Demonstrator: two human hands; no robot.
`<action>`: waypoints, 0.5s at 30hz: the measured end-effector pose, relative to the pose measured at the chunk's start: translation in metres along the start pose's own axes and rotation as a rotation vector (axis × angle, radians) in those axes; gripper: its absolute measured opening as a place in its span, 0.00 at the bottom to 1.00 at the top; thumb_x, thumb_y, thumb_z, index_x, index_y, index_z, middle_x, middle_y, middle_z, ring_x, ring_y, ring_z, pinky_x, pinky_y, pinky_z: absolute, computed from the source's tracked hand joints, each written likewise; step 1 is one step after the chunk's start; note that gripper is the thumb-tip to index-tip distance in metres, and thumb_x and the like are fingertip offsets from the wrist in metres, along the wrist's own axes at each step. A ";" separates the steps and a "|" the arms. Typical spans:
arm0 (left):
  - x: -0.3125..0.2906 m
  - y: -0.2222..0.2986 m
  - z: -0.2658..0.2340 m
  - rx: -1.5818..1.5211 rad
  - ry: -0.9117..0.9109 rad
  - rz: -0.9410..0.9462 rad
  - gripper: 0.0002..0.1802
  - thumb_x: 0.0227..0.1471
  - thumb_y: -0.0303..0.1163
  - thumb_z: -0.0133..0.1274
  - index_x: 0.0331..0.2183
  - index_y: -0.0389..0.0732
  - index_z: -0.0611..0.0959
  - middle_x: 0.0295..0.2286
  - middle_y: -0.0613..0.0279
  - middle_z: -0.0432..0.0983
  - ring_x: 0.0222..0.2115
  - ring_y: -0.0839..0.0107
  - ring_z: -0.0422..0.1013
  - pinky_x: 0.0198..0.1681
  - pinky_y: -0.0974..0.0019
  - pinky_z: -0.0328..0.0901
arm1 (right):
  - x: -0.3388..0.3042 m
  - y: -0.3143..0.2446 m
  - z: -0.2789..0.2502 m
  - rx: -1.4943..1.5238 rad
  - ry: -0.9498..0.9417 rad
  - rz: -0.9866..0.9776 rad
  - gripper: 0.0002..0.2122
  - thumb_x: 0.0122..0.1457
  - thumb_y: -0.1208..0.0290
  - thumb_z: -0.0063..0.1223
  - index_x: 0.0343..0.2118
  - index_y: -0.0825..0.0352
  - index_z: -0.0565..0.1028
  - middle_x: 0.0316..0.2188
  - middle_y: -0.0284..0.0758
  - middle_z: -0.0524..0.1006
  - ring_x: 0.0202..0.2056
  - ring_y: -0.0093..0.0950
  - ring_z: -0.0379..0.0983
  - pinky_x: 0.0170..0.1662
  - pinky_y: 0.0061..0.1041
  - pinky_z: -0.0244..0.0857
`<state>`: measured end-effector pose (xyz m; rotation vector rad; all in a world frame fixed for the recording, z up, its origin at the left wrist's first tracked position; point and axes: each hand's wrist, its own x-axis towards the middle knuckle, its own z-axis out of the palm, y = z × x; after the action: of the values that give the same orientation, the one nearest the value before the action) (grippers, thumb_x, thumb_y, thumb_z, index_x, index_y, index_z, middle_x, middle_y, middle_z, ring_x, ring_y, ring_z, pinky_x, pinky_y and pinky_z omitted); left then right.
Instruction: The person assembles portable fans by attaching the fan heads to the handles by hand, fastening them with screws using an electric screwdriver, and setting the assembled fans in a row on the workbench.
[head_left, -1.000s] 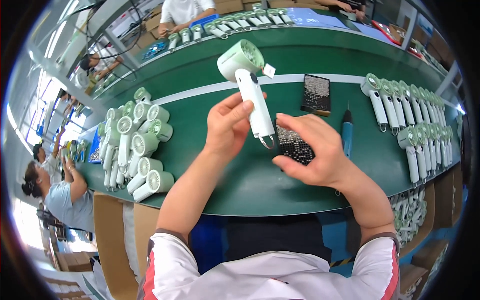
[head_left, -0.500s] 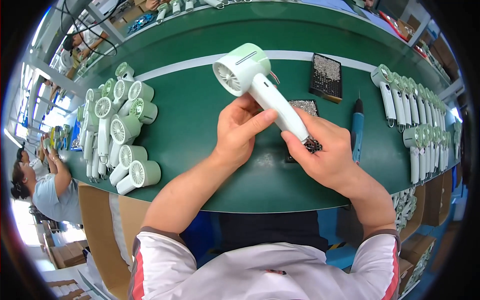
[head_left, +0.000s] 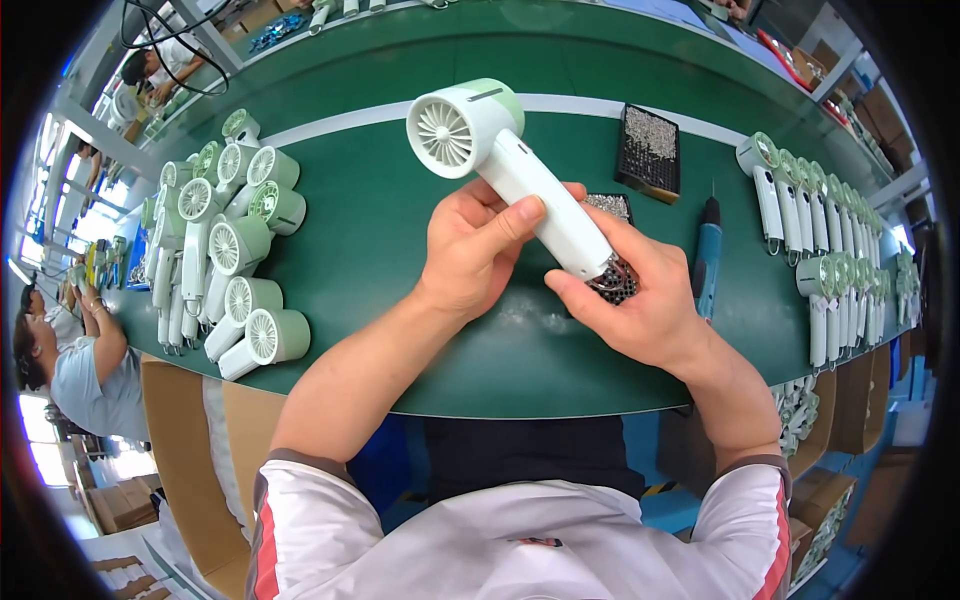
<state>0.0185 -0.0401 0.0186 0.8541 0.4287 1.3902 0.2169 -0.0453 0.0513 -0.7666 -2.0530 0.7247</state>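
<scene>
A white and pale-green handheld fan (head_left: 550, 205) is held up over the table, its round grille facing left and its handle slanting down to the right. My left hand (head_left: 468, 245) grips the handle just below the fan head, thumb on the front. Around the handle's lower end, my right hand (head_left: 655, 295) curls with its fingers along the far side and the thumb below. A wire loop shows at that end. Behind the handle and right hand lies a black tray of small metal pieces (head_left: 609, 206), partly hidden.
Another black tray of small metal pieces (head_left: 650, 150) lies farther back. A blue electric screwdriver (head_left: 709, 258) lies right of my hand. Several fans (head_left: 240, 245) are piled at left; rows of fans (head_left: 790, 205) stand at right. A cardboard box (head_left: 180, 430) stands below the table's left edge. Other people work at left.
The fan has tilted slightly, its grille turning more toward me, and its head has shifted a little left. My right thumb has slid lower around the handle's end. The view has shifted slightly.
</scene>
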 end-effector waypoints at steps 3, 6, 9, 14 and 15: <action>0.000 -0.002 0.002 -0.010 0.057 0.024 0.24 0.60 0.27 0.59 0.53 0.25 0.73 0.48 0.43 0.78 0.51 0.55 0.75 0.59 0.52 0.68 | -0.001 -0.001 -0.001 0.010 -0.027 0.040 0.27 0.55 0.74 0.69 0.57 0.76 0.72 0.36 0.38 0.83 0.35 0.20 0.80 0.39 0.21 0.74; 0.000 -0.002 0.001 0.003 0.101 0.037 0.23 0.61 0.28 0.59 0.52 0.25 0.73 0.48 0.43 0.78 0.50 0.55 0.76 0.58 0.52 0.69 | -0.001 -0.004 0.000 0.069 -0.019 0.079 0.26 0.57 0.75 0.68 0.57 0.76 0.72 0.36 0.38 0.82 0.35 0.19 0.80 0.39 0.20 0.73; 0.002 0.000 0.001 0.071 0.137 0.021 0.23 0.61 0.29 0.59 0.52 0.25 0.74 0.48 0.44 0.78 0.50 0.56 0.77 0.57 0.52 0.70 | -0.004 0.003 -0.002 0.152 -0.022 0.183 0.25 0.58 0.76 0.67 0.57 0.76 0.73 0.36 0.38 0.82 0.34 0.19 0.79 0.39 0.20 0.73; 0.002 0.001 0.000 0.118 0.106 0.005 0.27 0.62 0.34 0.58 0.57 0.30 0.71 0.50 0.41 0.77 0.54 0.50 0.73 0.61 0.46 0.65 | -0.002 0.002 -0.001 0.156 -0.013 0.195 0.23 0.60 0.76 0.66 0.57 0.76 0.73 0.35 0.38 0.82 0.34 0.20 0.78 0.38 0.21 0.73; 0.001 0.002 0.001 0.121 0.105 0.003 0.27 0.62 0.34 0.58 0.57 0.30 0.71 0.50 0.41 0.77 0.54 0.50 0.73 0.61 0.46 0.65 | -0.001 0.002 0.000 0.110 0.013 0.157 0.23 0.59 0.76 0.66 0.56 0.76 0.73 0.35 0.39 0.82 0.34 0.23 0.79 0.38 0.23 0.73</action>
<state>0.0181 -0.0393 0.0213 0.8819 0.5975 1.4270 0.2179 -0.0446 0.0497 -0.8733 -1.9396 0.9102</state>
